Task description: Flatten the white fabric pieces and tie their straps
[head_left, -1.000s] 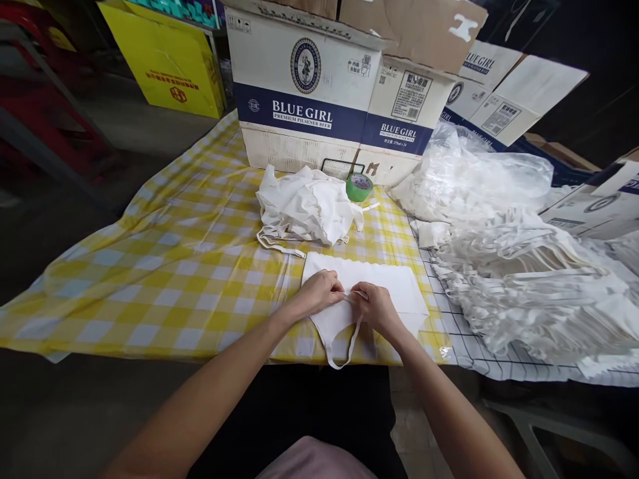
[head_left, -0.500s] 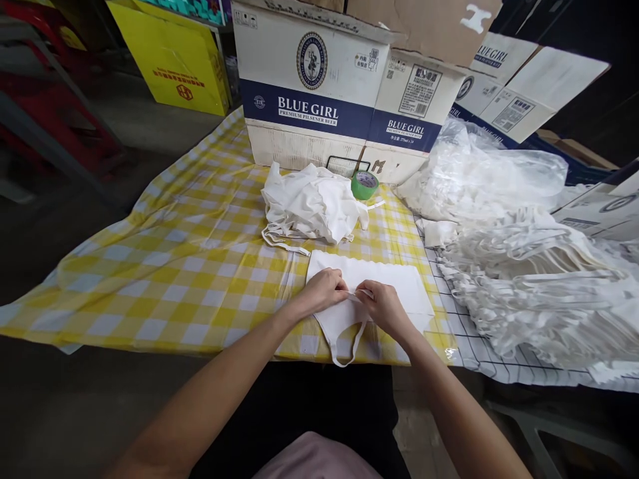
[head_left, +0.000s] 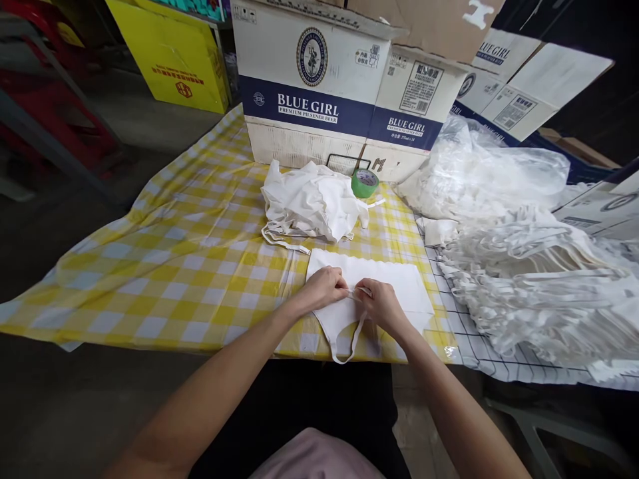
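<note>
A white camisole [head_left: 372, 266] with a scalloped edge lies flat near the table's front edge. One of its straps loops down toward me at the front edge. My left hand [head_left: 327, 286] pinches the fabric at the middle of the garment, fingers closed. Right beside it, my right hand [head_left: 377, 297] pinches the same spot with thumb and forefinger. Between the fingertips a thin white bit of strap or seam shows, too small to make out. Beyond my hands sits a heap of white garments [head_left: 314, 199], with a strap trailing from its near side.
Green tape [head_left: 365, 183] stands behind the heap, by a beer carton [head_left: 309, 66]. On the right are stacked white garments [head_left: 539, 293] and a clear plastic bag [head_left: 499, 173]. A yellow-and-white checked cloth [head_left: 200, 253] covers the table. A yellow box [head_left: 174, 60] stands back left.
My hands stay at the same spot on the camisole, with only a slight shift of the right fingers. The garments have not visibly moved.
</note>
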{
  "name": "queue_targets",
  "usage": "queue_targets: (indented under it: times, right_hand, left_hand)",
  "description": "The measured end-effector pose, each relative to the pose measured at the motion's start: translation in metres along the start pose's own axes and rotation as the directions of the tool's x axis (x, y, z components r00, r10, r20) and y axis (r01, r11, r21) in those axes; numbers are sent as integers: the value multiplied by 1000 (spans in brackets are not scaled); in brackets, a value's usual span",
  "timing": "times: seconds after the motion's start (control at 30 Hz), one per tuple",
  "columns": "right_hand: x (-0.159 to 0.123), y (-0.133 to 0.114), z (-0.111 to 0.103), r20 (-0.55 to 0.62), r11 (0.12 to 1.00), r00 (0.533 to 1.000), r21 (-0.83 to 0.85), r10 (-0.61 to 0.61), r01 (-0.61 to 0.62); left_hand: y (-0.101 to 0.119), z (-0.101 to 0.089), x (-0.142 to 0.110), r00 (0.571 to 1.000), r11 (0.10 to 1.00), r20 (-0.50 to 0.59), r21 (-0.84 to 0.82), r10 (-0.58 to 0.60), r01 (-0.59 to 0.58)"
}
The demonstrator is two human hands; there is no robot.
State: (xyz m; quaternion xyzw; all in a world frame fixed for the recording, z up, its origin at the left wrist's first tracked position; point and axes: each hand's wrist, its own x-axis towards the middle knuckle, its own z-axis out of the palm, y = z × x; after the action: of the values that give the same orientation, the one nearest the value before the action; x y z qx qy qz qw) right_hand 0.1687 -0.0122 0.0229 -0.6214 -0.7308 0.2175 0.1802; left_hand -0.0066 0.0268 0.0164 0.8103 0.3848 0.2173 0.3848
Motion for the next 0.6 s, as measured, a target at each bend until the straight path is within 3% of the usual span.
queue_targets:
  times: [0.47,0.6]
  right_hand:
    - [5,-12,10,-53,999,999,45,3,0]
    - [-10,-15,9,-75,940,984,315,161,-130]
  left_hand:
    - [-1,2,-1,999,999,-15,38,33,-33]
    - [-2,0,-4,1000,1000,4,9,20,-20]
